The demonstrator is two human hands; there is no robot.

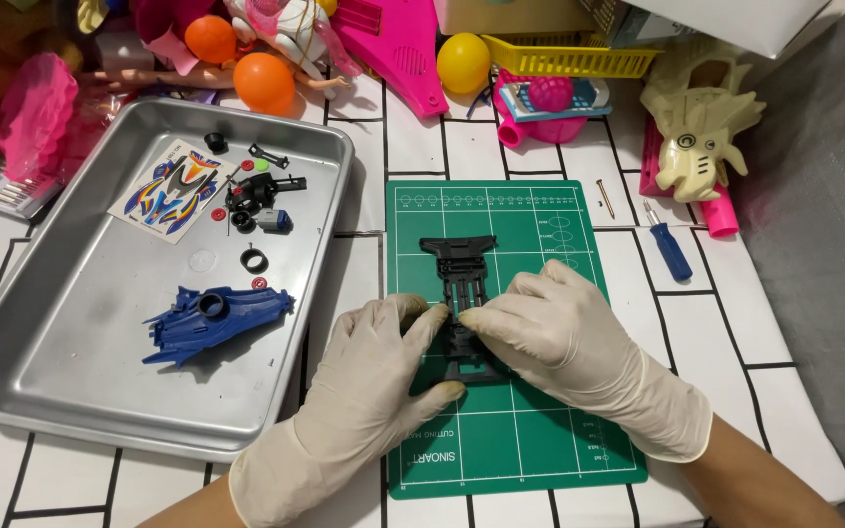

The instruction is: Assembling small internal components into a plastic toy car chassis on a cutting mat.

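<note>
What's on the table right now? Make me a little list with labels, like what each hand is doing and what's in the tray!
left hand: gloved, gripping the near end of the black toy car chassis
right hand: gloved, pressing on the chassis from the other side
chassis: flat on the green cutting mat
metal tray: blue toy car body, sticker sheet, black ring, small black parts
beside mat: blue-handled screwdriver
far edge: orange balls, yellow ball, pink toys
</note>
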